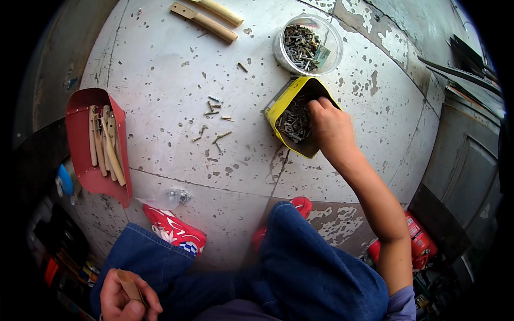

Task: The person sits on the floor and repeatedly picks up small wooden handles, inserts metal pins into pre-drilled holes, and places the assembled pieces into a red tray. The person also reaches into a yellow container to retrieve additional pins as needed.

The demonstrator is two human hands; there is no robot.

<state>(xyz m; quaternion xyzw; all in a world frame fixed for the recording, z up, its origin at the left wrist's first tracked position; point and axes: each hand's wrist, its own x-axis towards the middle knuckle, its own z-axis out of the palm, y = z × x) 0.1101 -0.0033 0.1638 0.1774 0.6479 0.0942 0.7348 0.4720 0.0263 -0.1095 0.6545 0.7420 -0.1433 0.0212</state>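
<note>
Biggest of all, a hard white floor [241, 150], flat, split by thin dark lines, with grey spots where paint looks chipped off. Over its near edge, bent knees in blue jeans [326, 267], above red shoes [174, 230]. Close to the floor's left edge, a red bin [103, 186], smooth and curved, with little dots along its sides. Inside it, pale wooden handles [100, 144], long and thin, leaning together. Right of the floor's middle, a yellow box [277, 109] with round corners and an open top, holding lots of small grey metal bits [293, 120]. Just past it, a round clear plastic tub [333, 40] with more metal pieces [300, 45]. At the floor's far edge, two wooden sticks [206, 24], side by side. By the red bin's near right corner, a thin clear bag [160, 199] with shiny bits [180, 195]. Between bin and box, loose screws [212, 113], scattered. A long reach forward with the right arm [375, 187]; over the yellow box's right rim, the right hand [329, 128], fingers bent down inside. Tips hidden, so cannot tell if pinching anything. Low by the left knee, the left hand [119, 302], fingers curled around a short tan wooden piece [130, 286].
</note>
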